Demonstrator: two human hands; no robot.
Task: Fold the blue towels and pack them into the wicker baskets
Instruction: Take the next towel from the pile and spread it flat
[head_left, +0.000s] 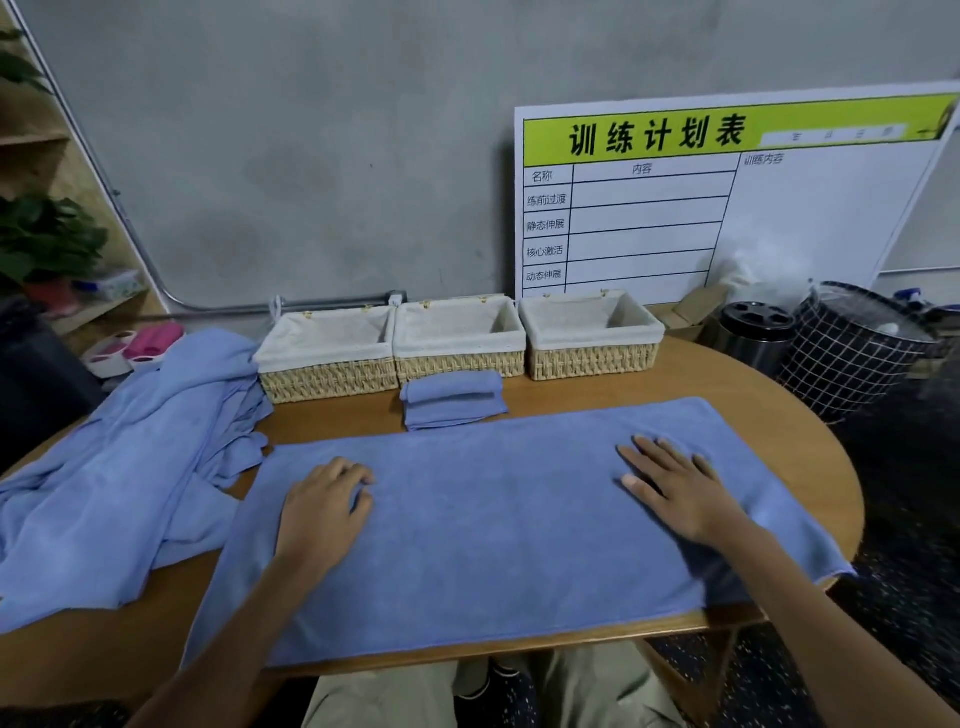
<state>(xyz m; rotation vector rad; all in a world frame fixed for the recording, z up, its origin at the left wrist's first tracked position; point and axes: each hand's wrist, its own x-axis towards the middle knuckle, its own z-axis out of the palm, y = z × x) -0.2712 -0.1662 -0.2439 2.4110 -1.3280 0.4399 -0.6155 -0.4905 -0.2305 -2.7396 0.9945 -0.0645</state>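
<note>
A blue towel (493, 525) lies spread flat across the wooden table (779, 374). My left hand (324, 506) rests on its left part with the fingers curled under, knuckles pressing the cloth. My right hand (675, 491) lies flat on its right part, fingers straight and spread. A small folded blue towel (452, 397) sits behind it, in front of the middle basket. Three cloth-lined wicker baskets stand in a row at the back: left (327, 353), middle (460, 338), right (589, 335), all with nothing inside. A heap of unfolded blue towels (119, 467) lies at the left.
A white schedule board (727, 197) leans on the wall behind the baskets. A metal bin (753, 332) and a black grid-patterned basket (852, 353) stand off the table's right. A potted plant (47, 244) and pink items (150, 340) are at the left.
</note>
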